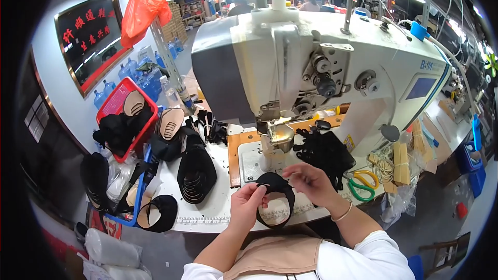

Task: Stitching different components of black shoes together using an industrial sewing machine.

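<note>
My left hand point(249, 201) pinches the edge of a black ring-shaped fabric piece point(280, 182), which looks like a shoe upper. The piece stands at the front edge of the sewing table, with its pale inner side partly showing. My right hand point(310, 182) is raised just right of the piece, fingers apart and a little blurred; I see nothing in it. Beyond both hands is the needle area of a large white sewing machine point(249, 46), above its metal plate point(249, 162). Right of the needle lies a pile of black straps point(324, 155).
Scissors with green and yellow handles point(361, 191) lie to the right, beside a coil of cord point(383, 168). Black shoe uppers point(196, 179) are stacked on the left. A red basket point(150, 106) and a blue-rimmed tray point(143, 182) hold more pieces. A ruler strip point(207, 220) runs along the table's front.
</note>
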Action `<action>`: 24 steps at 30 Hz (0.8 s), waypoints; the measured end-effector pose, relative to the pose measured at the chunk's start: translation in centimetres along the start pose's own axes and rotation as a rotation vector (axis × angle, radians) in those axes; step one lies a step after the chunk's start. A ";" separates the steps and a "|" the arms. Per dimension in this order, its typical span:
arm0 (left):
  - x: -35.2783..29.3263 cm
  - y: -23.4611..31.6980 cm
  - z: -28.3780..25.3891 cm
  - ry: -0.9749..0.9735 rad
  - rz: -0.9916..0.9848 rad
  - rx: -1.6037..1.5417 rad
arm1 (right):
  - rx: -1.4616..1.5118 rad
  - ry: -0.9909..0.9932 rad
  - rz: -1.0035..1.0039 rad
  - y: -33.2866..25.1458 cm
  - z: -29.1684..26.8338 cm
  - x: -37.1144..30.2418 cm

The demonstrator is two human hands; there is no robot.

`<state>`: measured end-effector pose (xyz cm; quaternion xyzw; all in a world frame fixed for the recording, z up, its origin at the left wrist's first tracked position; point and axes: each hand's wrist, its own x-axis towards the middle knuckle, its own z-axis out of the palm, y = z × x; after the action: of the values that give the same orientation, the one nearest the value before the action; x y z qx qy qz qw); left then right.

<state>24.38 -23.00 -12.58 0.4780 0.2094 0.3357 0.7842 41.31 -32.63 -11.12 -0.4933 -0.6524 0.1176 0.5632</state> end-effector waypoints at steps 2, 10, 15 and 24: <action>0.1 -0.1 -0.4 0.027 0.028 0.084 | 0.698 0.129 0.662 0.4 0.1 -0.7; 0.2 -0.4 -0.2 0.050 -0.137 -0.154 | 0.606 0.173 0.872 1.0 2.4 -0.8; 0.4 -2.0 -1.7 -0.018 -0.087 0.014 | 0.535 0.121 0.786 0.6 2.9 -0.8; 0.0 -3.7 0.8 0.055 -0.046 -0.417 | 0.437 0.328 0.635 0.0 5.6 -0.9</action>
<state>26.10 -24.64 -15.56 0.2912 0.1679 0.3668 0.8675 36.42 -31.11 -13.59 -0.5510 -0.3293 0.3412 0.6867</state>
